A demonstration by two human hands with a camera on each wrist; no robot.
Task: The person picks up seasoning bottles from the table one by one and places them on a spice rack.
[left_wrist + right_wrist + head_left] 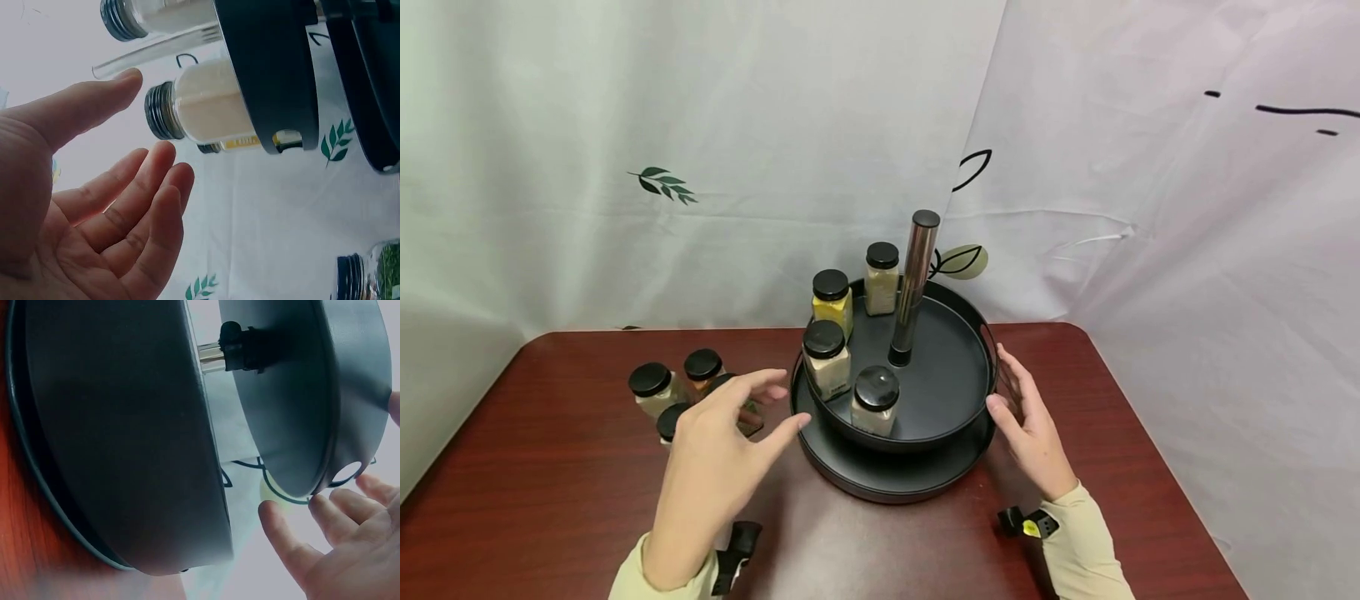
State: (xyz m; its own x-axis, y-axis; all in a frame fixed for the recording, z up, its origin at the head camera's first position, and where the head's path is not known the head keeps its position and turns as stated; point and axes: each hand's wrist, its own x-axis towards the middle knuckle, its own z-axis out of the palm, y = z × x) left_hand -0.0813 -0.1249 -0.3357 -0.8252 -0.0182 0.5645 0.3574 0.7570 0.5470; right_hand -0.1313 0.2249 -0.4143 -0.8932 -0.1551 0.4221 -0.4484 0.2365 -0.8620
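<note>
A black two-tier round tray stands on the table, its upper tier [951, 367] above the lower tier [887, 482], with a shiny post [917, 267] rising from the middle. Several square spice jars with black lids sit along the upper tier's left side: a pale one [829, 371], a yellow one [832, 312], one at the back [882, 292] and one in front [874, 415]. My left hand [707, 467] hovers left of the tray, thumb and fingers spread, holding nothing. On the opposite side my right hand [1033, 437] has its relaxed fingertips at the upper tier's rim, by the oval cutout [347, 472].
Several more black-lidded jars [658, 392] stand on the red-brown wooden table [535, 467] at the left, partly behind my left hand. One holds green herbs [384, 265]. A white curtain [760, 150] with leaf prints hangs behind the table.
</note>
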